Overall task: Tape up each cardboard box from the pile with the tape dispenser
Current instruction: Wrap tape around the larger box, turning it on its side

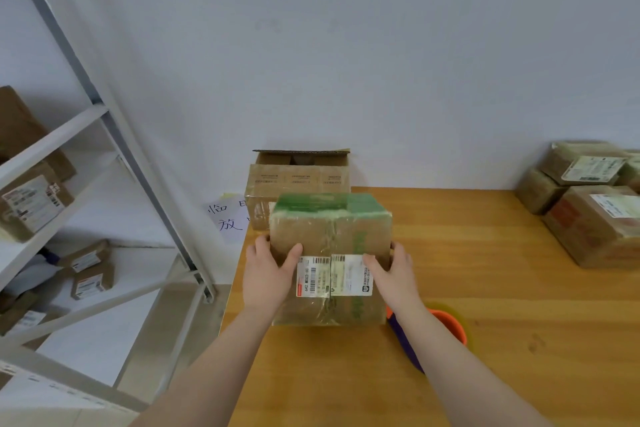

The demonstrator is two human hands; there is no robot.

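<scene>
Two hands at work: left grip (266, 274) and right grip (394, 274) clasp one brown, green-taped cardboard box (329, 236) on the wooden bench (502, 288) — one orange-and-purple tape dispenser (450, 326) just right of it.

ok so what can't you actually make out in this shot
Head view only:
Tape dispenser: largely hidden behind the right forearm and the held box.
Box label: print too small to read.
Box pile: cut off by the right edge.

"642" on cardboard box (311, 232) label (313, 277); "临", "放" on sheet (227, 218)
</scene>
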